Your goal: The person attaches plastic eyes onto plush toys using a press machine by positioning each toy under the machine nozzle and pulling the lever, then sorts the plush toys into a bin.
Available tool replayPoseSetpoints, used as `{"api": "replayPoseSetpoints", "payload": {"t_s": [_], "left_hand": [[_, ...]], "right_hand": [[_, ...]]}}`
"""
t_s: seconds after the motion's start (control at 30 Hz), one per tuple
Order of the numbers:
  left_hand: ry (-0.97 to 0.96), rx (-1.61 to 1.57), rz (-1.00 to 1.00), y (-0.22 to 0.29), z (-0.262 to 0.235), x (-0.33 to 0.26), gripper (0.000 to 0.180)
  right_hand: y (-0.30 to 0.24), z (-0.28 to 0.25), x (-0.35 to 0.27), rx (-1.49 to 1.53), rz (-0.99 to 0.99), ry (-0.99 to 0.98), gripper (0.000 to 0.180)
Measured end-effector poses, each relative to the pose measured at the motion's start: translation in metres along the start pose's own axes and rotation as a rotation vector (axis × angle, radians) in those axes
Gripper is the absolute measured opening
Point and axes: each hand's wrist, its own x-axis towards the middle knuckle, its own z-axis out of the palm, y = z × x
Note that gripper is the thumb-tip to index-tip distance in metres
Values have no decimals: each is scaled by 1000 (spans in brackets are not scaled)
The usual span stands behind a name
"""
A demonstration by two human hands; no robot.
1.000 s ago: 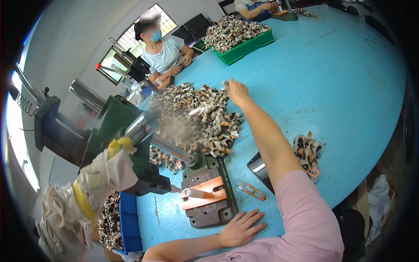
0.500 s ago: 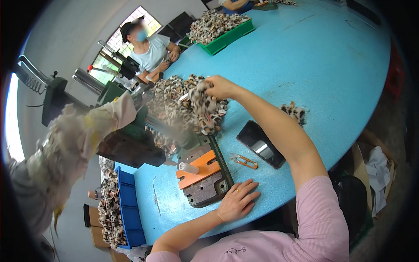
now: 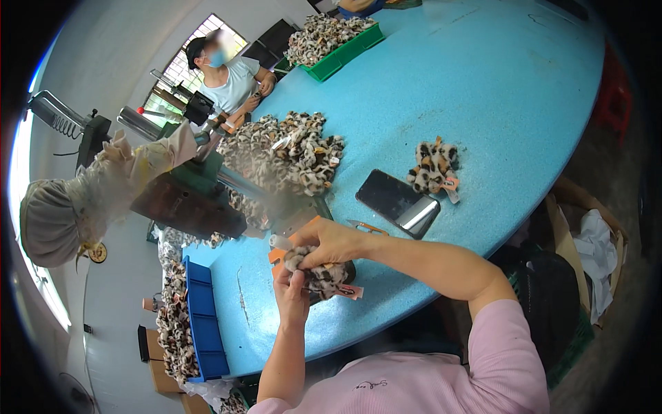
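Note:
A small furry plush piece [image 3: 327,279], white with black and brown spots, is held between my two hands above the press base. My right hand [image 3: 336,245] pinches its upper side. From below, my left hand [image 3: 292,295] grips the left end, fingers and thumb closed on it. An orange-pink tag [image 3: 350,292] sticks out at the piece's right. Just beyond the fingers stands a short white plastic post [image 3: 281,241] on an orange plate [image 3: 276,257], mostly covered by my hands. The green press [image 3: 189,207], its arm wrapped in stained cloth [image 3: 121,183], rises to the left.
A heap of spotted plush pieces [image 3: 293,152] lies behind the base. To the right are a black phone [image 3: 398,201], orange-handled snips [image 3: 367,226] and some plush pieces [image 3: 434,165]. Filled bins, blue [image 3: 205,314] and green [image 3: 348,52], flank the table. A masked person [image 3: 231,83] sits opposite.
My right hand has come from the heap to the press base, bringing the plush piece. My left hand has left the tabletop and now grips it too. The view has shifted slightly.

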Motion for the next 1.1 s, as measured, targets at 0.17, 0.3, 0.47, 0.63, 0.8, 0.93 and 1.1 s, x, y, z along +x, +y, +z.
{"api": "replayPoseSetpoints", "payload": {"t_s": [0.17,0.3,0.47,0.63,0.8,0.93,1.1], "left_hand": [[4,27,-140,-5,-12,-10,26],[6,-72,-167,0,-9,-10,26],[-4,-112,-77,-9,-22,-12,23],[14,-129,-66,-8,-17,-12,28],[107,-14,-62,-11,-15,-19,28],[131,-129,-37,-6,-6,-17,36],[153,-13,-15,-8,-17,-24,33]], "right_hand": [[-2,-9,-12,125,154,20,32],[9,-2,-15,450,255,-57,25],[7,6,-21,395,57,-232,24],[11,7,-20,270,178,-233,19],[20,7,-15,79,74,-185,11],[17,7,-15,222,159,-22,18],[16,12,-21,95,79,-155,17]]}}
